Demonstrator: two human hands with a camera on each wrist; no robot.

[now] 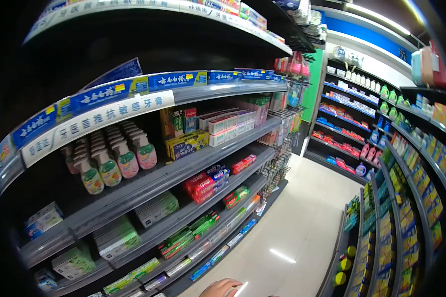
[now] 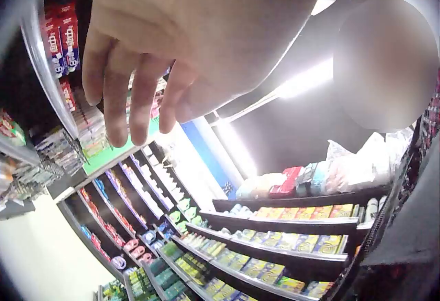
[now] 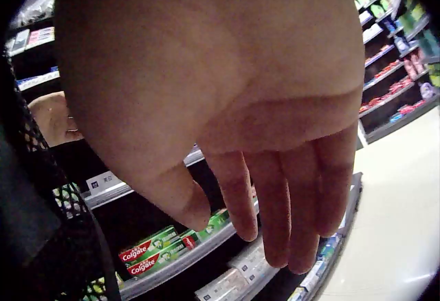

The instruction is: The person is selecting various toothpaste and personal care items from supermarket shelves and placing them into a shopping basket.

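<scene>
My left hand (image 2: pixel 130 119) hangs empty in the left wrist view, fingers loosely bent, touching nothing. My right hand (image 3: pixel 254 239) fills the right wrist view with its fingers straight and nothing in it. Behind it lie red and green Colgate boxes (image 3: pixel 148 253) on a low shelf. Another hand (image 3: pixel 51 119) shows at that view's left edge. In the head view, part of one hand (image 1: pixel 222 288) shows at the bottom edge above the floor; which hand it is I cannot tell. To its left stand shelves with pump bottles (image 1: pixel 109 163), yellow boxes (image 1: pixel 186 143) and red toothpaste boxes (image 1: pixel 203 185).
I stand in a shop aisle with a pale tiled floor (image 1: pixel 292 227). A second shelf unit (image 1: pixel 411 198) with packaged goods lines the right side. More shelves with bottles (image 1: pixel 352 123) close the far end. Hooks with hanging goods (image 1: pixel 282 143) stick out from the left shelves.
</scene>
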